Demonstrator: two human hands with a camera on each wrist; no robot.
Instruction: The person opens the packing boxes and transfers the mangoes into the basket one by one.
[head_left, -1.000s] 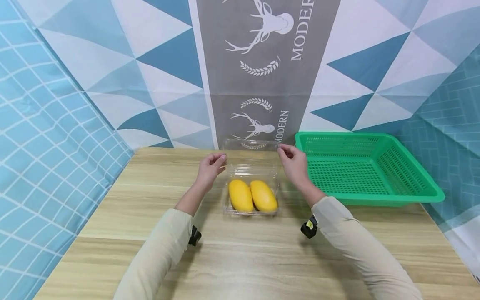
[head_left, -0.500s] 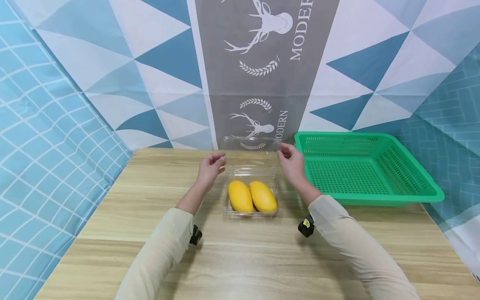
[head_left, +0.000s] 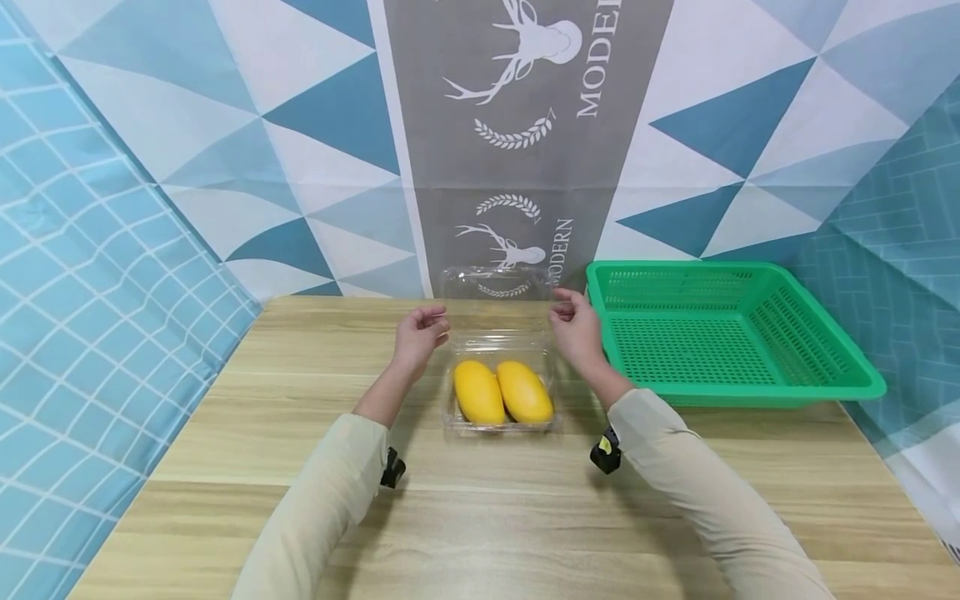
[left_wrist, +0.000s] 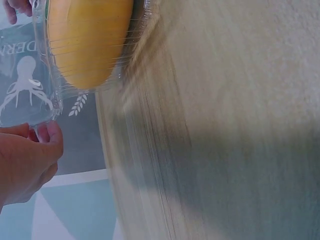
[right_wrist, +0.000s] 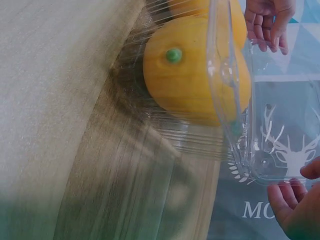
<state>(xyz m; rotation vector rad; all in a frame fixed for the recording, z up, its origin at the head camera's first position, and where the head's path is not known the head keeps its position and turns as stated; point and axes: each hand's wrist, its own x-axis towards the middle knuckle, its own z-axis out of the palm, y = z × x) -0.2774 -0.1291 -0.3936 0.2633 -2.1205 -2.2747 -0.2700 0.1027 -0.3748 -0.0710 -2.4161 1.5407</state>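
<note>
A clear plastic clamshell box (head_left: 553,421) stands on the table with its lid (head_left: 495,312) raised behind the base. Two yellow mangoes (head_left: 480,393) lie side by side in the base. My left hand (head_left: 420,340) is at the left edge of the lid, its relaxed fingertips touching or nearly touching the plastic in the left wrist view. At the opposite edge is my right hand (head_left: 579,332), thumb and fingers apart. In the right wrist view, its fingers (right_wrist: 287,194) lie beside the lid's rim; contact is hard to judge. A green stem end shows on one mango (right_wrist: 175,75).
To the right stands a green plastic basket (head_left: 750,390) with perforated walls. A grey, white and blue patterned backdrop (head_left: 517,167) rises behind the wooden table (head_left: 487,517). Blue tiled-pattern sheets (head_left: 90,250) hang at the sides.
The lid's upper edge has risen slightly in the head view. My right hand has shifted a little left and its fingers have loosened from the lid's corner. The mangoes stay in place.
</note>
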